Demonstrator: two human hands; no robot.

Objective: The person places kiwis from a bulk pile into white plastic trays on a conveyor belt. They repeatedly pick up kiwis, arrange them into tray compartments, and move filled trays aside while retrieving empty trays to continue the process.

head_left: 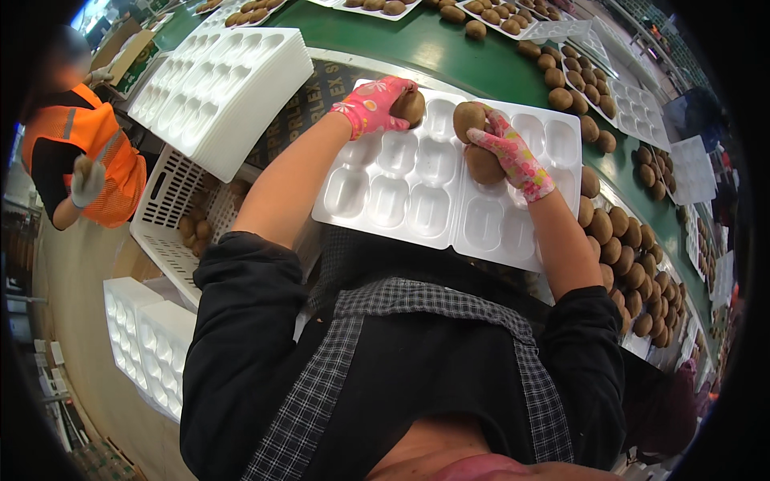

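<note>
A white plastic tray (391, 201) with moulded oval cups lies in front of me, split by a crease into two halves. My left hand (376, 108), in a pink flowered glove, grips a kiwifruit (409, 109) at the far edge of the left half. Over the right half, my right hand (508, 150), in a similar glove, has thumb and fingers around another kiwifruit (468, 122). Just below that one, a further kiwifruit (483, 165) sits against the right palm, partly covered; whether it rests in a cup I cannot tell. The cups nearest me are bare.
Left of the tray rises a tall stack of white trays (222, 90), beside a perforated crate (174, 252) with kiwifruit. A heap of kiwifruit (631, 264) lies at right. Beyond runs a green conveyor belt (385, 42) carrying filled trays. A co-worker in an orange vest (90, 150) stands at left.
</note>
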